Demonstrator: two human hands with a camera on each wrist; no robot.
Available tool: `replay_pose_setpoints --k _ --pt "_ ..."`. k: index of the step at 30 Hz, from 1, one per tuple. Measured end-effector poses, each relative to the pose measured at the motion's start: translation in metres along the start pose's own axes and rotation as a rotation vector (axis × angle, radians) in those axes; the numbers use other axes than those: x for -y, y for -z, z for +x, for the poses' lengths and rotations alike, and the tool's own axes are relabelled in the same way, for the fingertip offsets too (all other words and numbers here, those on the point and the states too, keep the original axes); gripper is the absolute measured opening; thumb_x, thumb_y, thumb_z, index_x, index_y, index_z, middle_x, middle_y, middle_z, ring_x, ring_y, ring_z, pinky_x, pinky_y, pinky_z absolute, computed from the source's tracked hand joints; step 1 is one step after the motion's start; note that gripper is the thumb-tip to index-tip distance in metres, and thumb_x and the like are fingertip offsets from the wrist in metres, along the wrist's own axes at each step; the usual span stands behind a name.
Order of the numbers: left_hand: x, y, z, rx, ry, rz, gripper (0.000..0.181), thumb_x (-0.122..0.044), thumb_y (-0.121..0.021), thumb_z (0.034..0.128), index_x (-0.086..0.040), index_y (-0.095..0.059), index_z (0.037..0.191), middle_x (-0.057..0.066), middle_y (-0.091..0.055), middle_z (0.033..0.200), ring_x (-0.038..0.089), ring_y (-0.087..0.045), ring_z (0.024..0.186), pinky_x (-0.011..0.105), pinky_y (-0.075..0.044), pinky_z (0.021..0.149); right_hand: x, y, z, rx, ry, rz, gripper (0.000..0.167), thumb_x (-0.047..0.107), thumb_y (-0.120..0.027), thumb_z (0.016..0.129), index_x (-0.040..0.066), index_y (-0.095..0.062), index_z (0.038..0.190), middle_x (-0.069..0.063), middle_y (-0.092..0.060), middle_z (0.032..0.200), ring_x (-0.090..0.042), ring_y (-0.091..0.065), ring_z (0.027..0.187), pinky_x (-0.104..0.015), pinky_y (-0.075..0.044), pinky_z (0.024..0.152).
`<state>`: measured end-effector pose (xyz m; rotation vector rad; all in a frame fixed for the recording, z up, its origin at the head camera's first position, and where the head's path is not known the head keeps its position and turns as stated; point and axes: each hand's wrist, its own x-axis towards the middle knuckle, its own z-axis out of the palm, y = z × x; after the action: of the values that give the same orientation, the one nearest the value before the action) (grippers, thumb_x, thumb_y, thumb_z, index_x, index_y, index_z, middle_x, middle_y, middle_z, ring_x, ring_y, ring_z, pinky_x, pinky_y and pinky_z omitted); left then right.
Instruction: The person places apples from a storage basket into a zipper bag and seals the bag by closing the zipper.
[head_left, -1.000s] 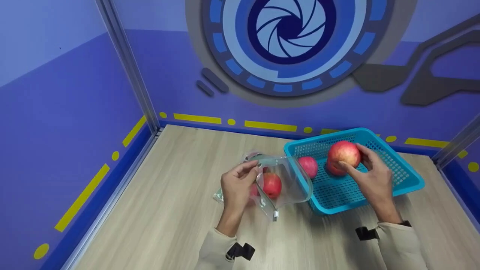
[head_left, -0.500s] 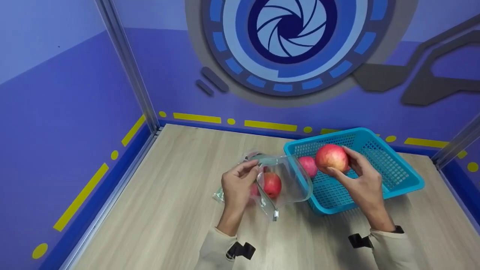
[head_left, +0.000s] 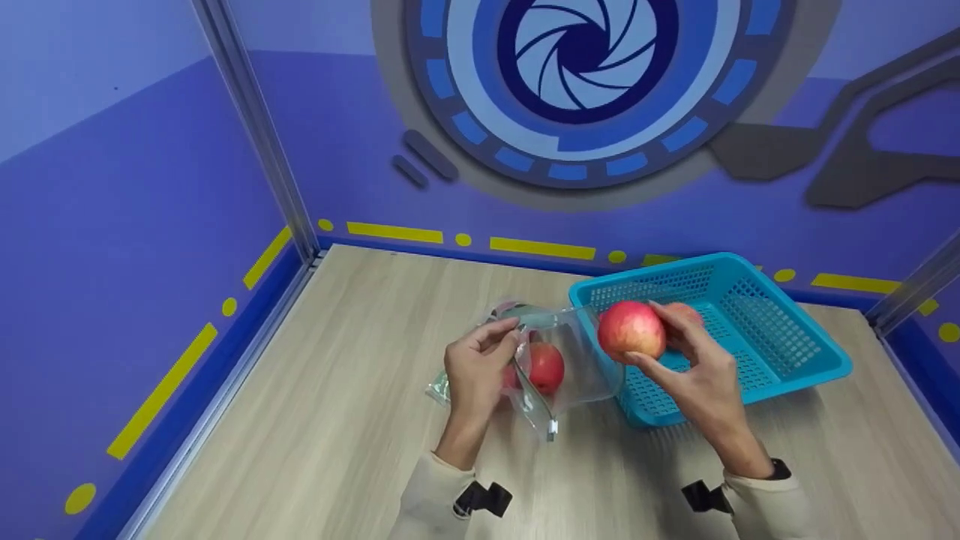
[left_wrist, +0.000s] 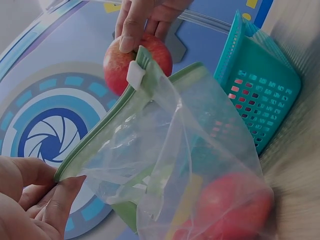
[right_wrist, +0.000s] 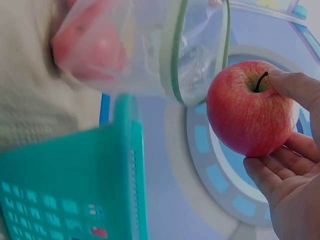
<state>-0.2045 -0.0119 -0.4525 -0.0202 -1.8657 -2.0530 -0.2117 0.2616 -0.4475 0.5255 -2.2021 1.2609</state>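
Note:
My left hand [head_left: 480, 367] pinches the rim of a clear zip bag [head_left: 585, 375], whose mouth gapes toward the right. The bag's green zip edge and white slider [left_wrist: 135, 75] show in the left wrist view. Red apples lie inside the bag; one apple [head_left: 546, 369] is plain to see. With thumb and fingers my right hand [head_left: 701, 375] grips another red apple [right_wrist: 252, 107] by its sides, stem showing in the right wrist view. That apple is held up beside the bag's mouth, over the left part of the blue basket [head_left: 787, 375].
Behind my right fingers an apple [head_left: 684, 313] sits in the basket, partly hidden. The basket stands at the table's right, near the patterned back wall [head_left: 525, 232]. Pale wood table [head_left: 337, 390] extends to the left of the bag.
My right hand has carried its apple leftward from over the basket's middle to beside the bag's mouth. My left hand and the bag have hardly moved.

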Motion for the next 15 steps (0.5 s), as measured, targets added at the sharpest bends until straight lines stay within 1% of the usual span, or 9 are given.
replay_pose_setpoints --k 5,7,8,11,13,15 --pt "0.001 -0.002 0.000 -0.003 -0.012 -0.018 0.015 -0.002 -0.079 0.0946 -0.001 -0.082 0.109 0.009 -0.079 0.104 0.023 -0.077 0.099 0.030 -0.061 0.089 0.003 -0.011 -0.006 0.032 0.007 0.003 0.072 -0.008 -0.092 0.077 -0.004 -0.062 0.142 -0.020 -0.067 0.137 0.004 -0.061 0.121 -0.015 -0.048 0.102" --pt "0.001 -0.003 0.001 -0.005 -0.014 -0.028 0.015 -0.002 -0.079 0.0943 0.000 -0.082 0.108 0.011 -0.079 0.104 0.024 -0.077 0.098 0.030 -0.061 0.089 0.005 -0.014 -0.009 0.039 0.017 -0.005 0.073 -0.008 -0.092 0.076 -0.003 -0.062 0.142 -0.019 -0.067 0.138 0.004 -0.060 0.124 -0.015 -0.047 0.103" --pt "0.002 -0.003 0.001 -0.006 -0.014 -0.030 0.014 -0.002 -0.079 0.0942 0.000 -0.082 0.108 0.011 -0.079 0.104 0.025 -0.077 0.098 0.030 -0.061 0.089 0.005 -0.015 -0.010 0.042 0.026 -0.008 0.074 -0.007 -0.093 0.075 -0.003 -0.062 0.142 -0.018 -0.067 0.138 0.002 -0.061 0.125 -0.016 -0.047 0.103" --pt "0.002 -0.004 0.001 -0.008 -0.015 -0.032 0.015 -0.002 -0.079 0.0940 0.000 -0.082 0.108 0.012 -0.079 0.104 0.025 -0.077 0.098 0.030 -0.061 0.089 0.008 -0.019 -0.013 0.055 0.073 -0.031 0.078 -0.008 -0.094 0.073 -0.003 -0.061 0.144 -0.018 -0.066 0.140 -0.016 -0.066 0.126 -0.016 -0.046 0.104" --pt "0.002 -0.004 0.001 -0.008 -0.017 -0.034 0.015 -0.001 -0.079 0.0940 0.000 -0.081 0.108 0.012 -0.079 0.104 0.025 -0.077 0.098 0.030 -0.061 0.089 0.009 -0.022 -0.015 0.061 0.107 -0.053 0.080 -0.008 -0.095 0.071 -0.002 -0.061 0.144 -0.018 -0.066 0.139 -0.029 -0.067 0.123 -0.016 -0.045 0.105" --pt "0.002 -0.004 0.001 -0.006 -0.017 -0.034 0.014 -0.001 -0.079 0.0940 0.000 -0.082 0.108 0.012 -0.079 0.104 0.025 -0.078 0.097 0.030 -0.061 0.089 0.010 -0.025 -0.017 0.070 0.134 -0.074 0.081 -0.008 -0.095 0.070 -0.003 -0.061 0.143 -0.019 -0.066 0.138 -0.039 -0.067 0.120 -0.015 -0.045 0.105"
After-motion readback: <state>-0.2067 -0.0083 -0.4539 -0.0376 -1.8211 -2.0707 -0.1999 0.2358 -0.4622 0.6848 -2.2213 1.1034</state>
